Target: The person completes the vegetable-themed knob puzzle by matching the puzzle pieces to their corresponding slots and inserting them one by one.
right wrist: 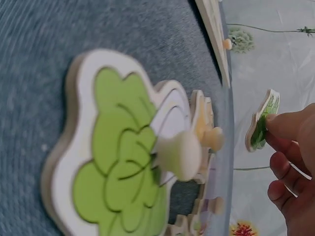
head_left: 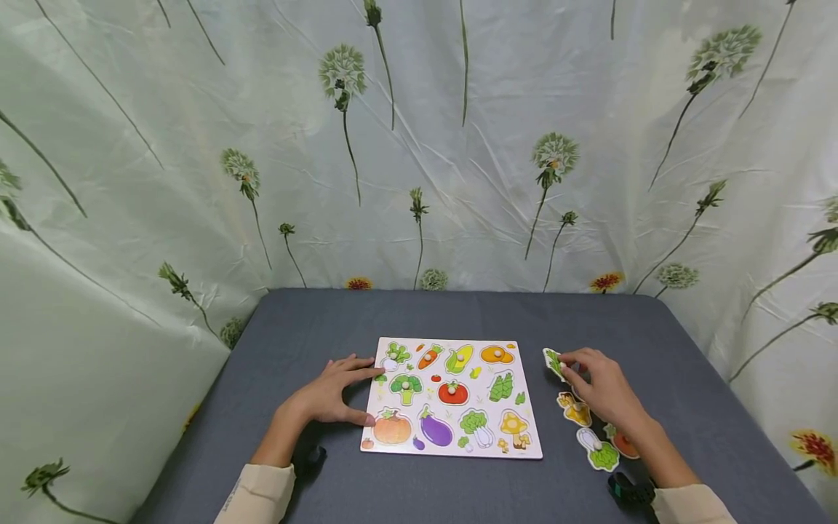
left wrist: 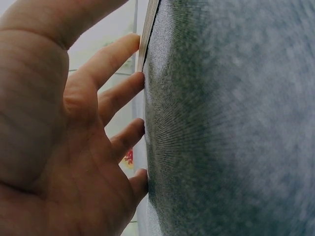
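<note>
A wooden vegetable puzzle board lies on the grey-blue table. My left hand rests at its left side with fingers spread; the thumb and a fingertip touch that edge. In the left wrist view, the fingers reach to the board's edge and the cloth. My right hand pinches a green asparagus puzzle piece to the right of the board. The right wrist view has this asparagus piece tilted on edge, held between thumb and fingers above the table.
Below the right hand lie a mushroom piece, a green-and-white cabbage piece and an orange piece partly covered by the forearm. The cabbage piece has a knob. Flowered cloth hangs behind the table.
</note>
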Tool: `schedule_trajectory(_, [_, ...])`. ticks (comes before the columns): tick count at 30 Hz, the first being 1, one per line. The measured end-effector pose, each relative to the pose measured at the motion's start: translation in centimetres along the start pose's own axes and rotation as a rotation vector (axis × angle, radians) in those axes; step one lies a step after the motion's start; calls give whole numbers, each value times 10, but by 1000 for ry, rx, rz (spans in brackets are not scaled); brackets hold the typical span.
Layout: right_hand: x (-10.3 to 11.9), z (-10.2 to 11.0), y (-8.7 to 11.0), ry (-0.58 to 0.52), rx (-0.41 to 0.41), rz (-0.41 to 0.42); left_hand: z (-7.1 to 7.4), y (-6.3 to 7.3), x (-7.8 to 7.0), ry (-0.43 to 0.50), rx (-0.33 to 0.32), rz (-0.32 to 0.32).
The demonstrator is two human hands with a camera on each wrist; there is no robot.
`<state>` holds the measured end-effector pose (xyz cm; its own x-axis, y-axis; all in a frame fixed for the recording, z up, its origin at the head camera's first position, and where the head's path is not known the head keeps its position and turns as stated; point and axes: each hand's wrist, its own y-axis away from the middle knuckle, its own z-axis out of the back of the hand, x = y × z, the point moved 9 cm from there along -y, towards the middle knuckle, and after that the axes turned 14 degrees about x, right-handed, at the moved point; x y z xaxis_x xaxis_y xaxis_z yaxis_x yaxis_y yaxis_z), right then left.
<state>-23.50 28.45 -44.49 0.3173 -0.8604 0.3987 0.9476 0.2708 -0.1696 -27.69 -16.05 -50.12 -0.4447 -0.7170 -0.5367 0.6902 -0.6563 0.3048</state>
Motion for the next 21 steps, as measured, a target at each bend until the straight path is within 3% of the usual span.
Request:
schedule_trajectory(6, [8, 7, 2, -4, -48, 21, -1, 0, 2, 9, 3, 11])
schedule_trajectory(21, [15, 9, 1, 2, -68, 15, -1, -1, 3, -5, 8, 19])
